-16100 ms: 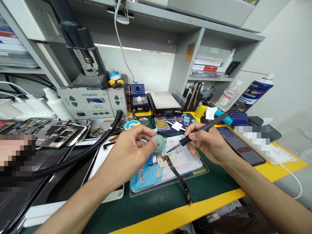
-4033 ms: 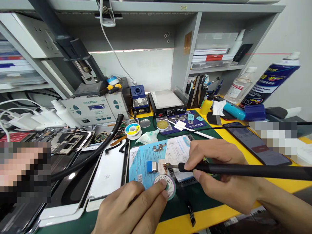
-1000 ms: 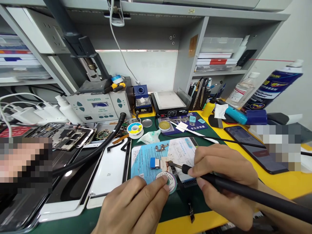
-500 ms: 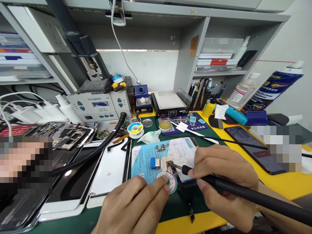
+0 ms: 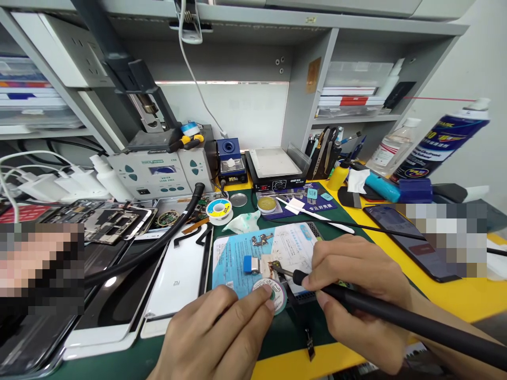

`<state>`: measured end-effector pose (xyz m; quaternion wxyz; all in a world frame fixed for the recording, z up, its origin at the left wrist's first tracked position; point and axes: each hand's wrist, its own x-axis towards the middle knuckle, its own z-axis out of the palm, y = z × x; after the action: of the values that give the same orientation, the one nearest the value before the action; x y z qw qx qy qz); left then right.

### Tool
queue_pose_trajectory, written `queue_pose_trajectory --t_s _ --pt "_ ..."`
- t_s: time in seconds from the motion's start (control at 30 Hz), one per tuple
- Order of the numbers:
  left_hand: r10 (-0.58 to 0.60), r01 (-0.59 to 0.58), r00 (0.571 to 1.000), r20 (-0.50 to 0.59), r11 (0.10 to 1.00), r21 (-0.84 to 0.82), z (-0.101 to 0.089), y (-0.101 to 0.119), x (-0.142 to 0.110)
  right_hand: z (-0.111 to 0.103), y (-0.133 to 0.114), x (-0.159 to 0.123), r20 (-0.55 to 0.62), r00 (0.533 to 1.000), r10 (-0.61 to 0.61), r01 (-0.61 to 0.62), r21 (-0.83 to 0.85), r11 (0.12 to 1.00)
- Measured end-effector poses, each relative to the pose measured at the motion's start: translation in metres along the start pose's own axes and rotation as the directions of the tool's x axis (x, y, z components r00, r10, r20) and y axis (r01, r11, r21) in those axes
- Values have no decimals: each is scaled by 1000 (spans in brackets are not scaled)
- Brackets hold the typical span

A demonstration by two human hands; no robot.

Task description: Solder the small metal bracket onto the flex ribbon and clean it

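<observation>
We log a matte black soldering iron [image 5: 368, 302], a round white spool with green core [image 5: 280, 298], a pale blue-and-white printed sheet [image 5: 233, 258], and a bright yellow counter [image 5: 455, 301].

Surface: yellow tabletop [image 5: 439, 298] under a dark green mat [image 5: 285, 338], its front edge showing yellow.
Centre: printed blue sheet [image 5: 232, 264] on the mat, with a small circuit board [image 5: 261, 240] lying on it.
Left: white phone back [image 5: 174, 279] and opened phones [image 5: 106, 224] beside a black hose [image 5: 158, 248].
Back: hot-air rework station [image 5: 154, 177], blue soldering station [image 5: 229, 166], black preheater [image 5: 277, 171].
Right: dark smartphone [image 5: 412, 248] on the yellow, near a yellow bottle [image 5: 338, 177].
</observation>
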<state>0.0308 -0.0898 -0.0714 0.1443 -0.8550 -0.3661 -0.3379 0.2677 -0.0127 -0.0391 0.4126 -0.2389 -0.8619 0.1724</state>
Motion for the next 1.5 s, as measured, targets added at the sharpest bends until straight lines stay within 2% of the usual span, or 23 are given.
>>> queue_pose_trajectory --t_s 0.1,0.2,0.3,0.4,0.43,0.5,0.57,0.6,0.63,0.73,0.83,0.93,1.1,1.27,1.5 --pt "3 -3 1000 -15 1000 -8 1 0 -1 -1 2 4 3 1000 -31 30 48 998" --pt "-42 41 999 -20 998 -57 2 1 -3 -5 4 6 -69 997 -27 35 111 993" --pt "-147 143 989 -18 981 -129 0 1 -3 -9 6 8 -107 987 117 -98 165 981" --pt "-283 264 958 -53 937 -228 -8 1 2 -13 10 10 -79 946 314 -286 254 924" --pt "-358 331 932 -57 904 -270 -12 -1 5 -14 12 10 -71 927 369 -331 308 892" --pt "-546 502 837 -29 788 -357 -19 -6 15 -14 17 12 -47 888 457 -398 418 817" --pt "-750 698 660 48 588 -408 -25 -16 30 -14 21 15 -11 851 525 -450 499 741" --pt "-795 748 593 128 485 -452 -27 -22 38 -14 22 17 7 829 559 -477 531 700" --pt "-814 771 546 198 397 -497 -28 -30 48 -15 23 20 28 804 593 -503 564 655" --pt "-762 822 493 421 249 -512 -23 -49 74 -19 24 28 103 715 692 -555 685 471" --pt "-683 845 493 539 227 -485 -13 -57 88 -25 26 34 219 629 746 -595 753 281" --pt "-650 849 496 575 227 -476 -7 -55 91 -27 28 35 325 604 728 -638 745 197" --pt "-648 853 495 579 235 -465 -7 -50 87 -20 32 31 333 614 715 -677 689 260" --pt "-628 850 508 589 254 -462 -4 -48 82 -13 33 30 369 625 688 -697 661 279" --pt "-634 829 543 550 300 -473 -1 -44 83 -11 32 29 365 614 700 -723 615 315"
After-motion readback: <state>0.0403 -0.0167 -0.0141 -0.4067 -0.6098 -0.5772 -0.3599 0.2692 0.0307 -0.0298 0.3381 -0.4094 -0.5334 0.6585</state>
